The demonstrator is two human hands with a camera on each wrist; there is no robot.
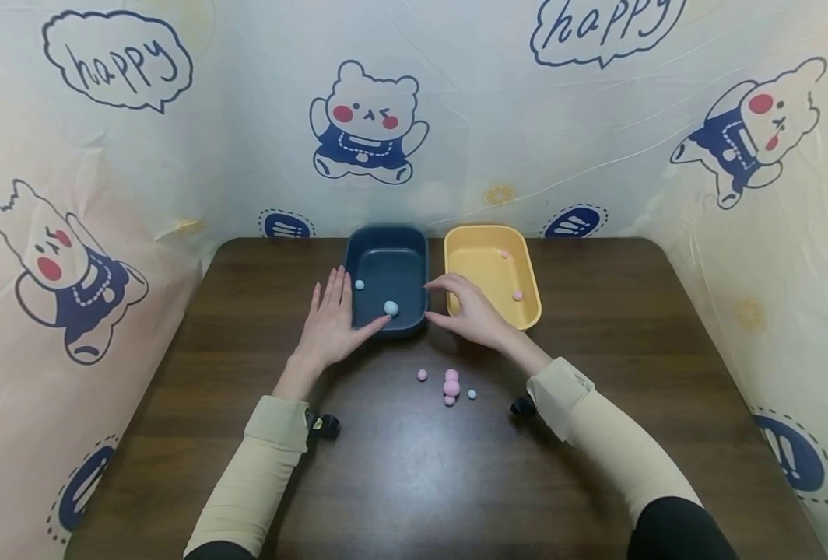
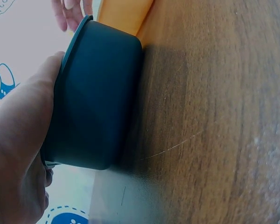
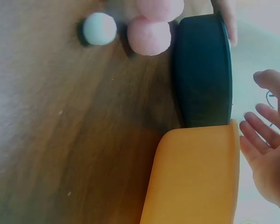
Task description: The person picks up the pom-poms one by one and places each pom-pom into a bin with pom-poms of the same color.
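Note:
The dark blue tray (image 1: 389,239) stands at the table's back edge, holding a small pale blue ball (image 1: 359,285) and a larger pale blue ball (image 1: 391,309). My left hand (image 1: 330,323) lies at its left side, fingers straight, with the thumb reaching over the front rim, as the left wrist view also shows. Between this tray and the yellow tray (image 1: 492,235) is my right hand (image 1: 473,313), its thumb and fingers parted and nothing between them. Two small pink balls, an upper one (image 1: 505,254) and a lower one (image 1: 517,295), sit in the yellow tray.
On the wooden table (image 1: 400,498), in front of the trays, lie a single pink ball (image 1: 422,375), a touching row of pink balls (image 1: 451,387) and a small pale blue ball (image 1: 472,394). Behind the table hangs a printed cloth (image 1: 470,101).

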